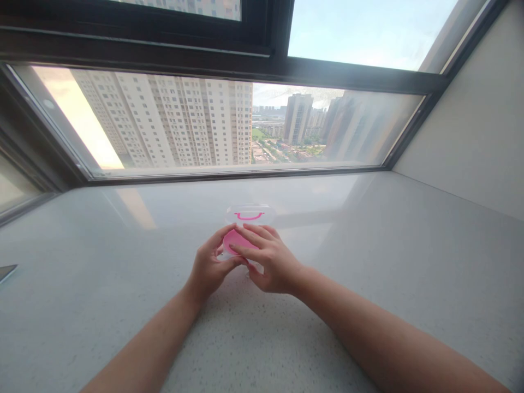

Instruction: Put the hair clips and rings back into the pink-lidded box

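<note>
A small clear plastic box point(254, 267) with a pink surface point(237, 240) on top sits on the pale speckled counter, mostly covered by my hands. Behind my fingertips shows a clear part point(268, 208) with a curved pink handle point(249, 218); I cannot tell whether it is a raised lid. My left hand point(209, 266) wraps round the box's left side, thumb along the front. Across the pink surface lie the fingers of my right hand point(275, 261), its thumb at the front near the left thumb. What lies inside the box is hidden.
The speckled counter point(102, 284) runs back to a dark-framed window point(229, 176), with tall buildings outside. A white wall point(470, 125) bounds the right side. Part of a flat dark object with a light edge point(7, 272) shows at the far left.
</note>
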`<control>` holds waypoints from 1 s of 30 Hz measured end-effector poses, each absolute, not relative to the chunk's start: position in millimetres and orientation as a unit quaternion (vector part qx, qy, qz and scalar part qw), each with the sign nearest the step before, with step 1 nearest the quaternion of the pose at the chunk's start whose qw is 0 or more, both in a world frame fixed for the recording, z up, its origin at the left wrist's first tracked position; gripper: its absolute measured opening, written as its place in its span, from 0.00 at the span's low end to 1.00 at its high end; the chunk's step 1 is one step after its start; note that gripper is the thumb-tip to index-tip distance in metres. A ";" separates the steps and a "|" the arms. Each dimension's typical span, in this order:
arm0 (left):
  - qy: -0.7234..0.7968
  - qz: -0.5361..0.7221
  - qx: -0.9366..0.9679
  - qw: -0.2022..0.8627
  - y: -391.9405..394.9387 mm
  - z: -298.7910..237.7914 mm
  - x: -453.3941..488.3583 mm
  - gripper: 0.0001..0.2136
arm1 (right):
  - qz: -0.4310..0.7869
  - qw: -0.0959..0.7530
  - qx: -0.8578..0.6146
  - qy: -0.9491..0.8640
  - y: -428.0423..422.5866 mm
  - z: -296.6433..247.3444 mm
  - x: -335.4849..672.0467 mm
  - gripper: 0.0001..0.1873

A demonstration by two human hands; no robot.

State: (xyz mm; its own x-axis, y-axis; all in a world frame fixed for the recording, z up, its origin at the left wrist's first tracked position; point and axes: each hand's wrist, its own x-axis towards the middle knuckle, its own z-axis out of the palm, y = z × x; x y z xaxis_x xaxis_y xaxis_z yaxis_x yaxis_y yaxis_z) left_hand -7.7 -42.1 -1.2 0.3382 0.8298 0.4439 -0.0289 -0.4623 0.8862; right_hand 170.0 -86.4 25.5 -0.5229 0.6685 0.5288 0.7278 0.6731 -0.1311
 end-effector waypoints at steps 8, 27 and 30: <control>0.299 0.508 0.673 0.446 -38.6 -3.6 -10.3 0.26 | -0.046 0.230 -0.426 -0.874 -87.2 27.3 166.3 0.43; 0.305 0.517 0.706 0.375 -46.7 9.7 -7.9 0.22 | -0.074 0.272 -0.415 -0.865 -85.4 20.6 164.5 0.43; 0.292 0.510 0.712 0.384 -47.9 11.6 -5.9 0.21 | -0.074 0.276 -0.427 -0.858 -86.0 22.1 166.1 0.41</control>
State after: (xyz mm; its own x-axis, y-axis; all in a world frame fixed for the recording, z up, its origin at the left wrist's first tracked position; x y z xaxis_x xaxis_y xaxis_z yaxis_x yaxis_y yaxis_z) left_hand -5.9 -47.9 11.6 0.3087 0.8080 0.5019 0.0234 -0.5339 0.8452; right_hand 166.1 -86.0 22.1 -0.4830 0.6923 0.5361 0.7740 0.6239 -0.1083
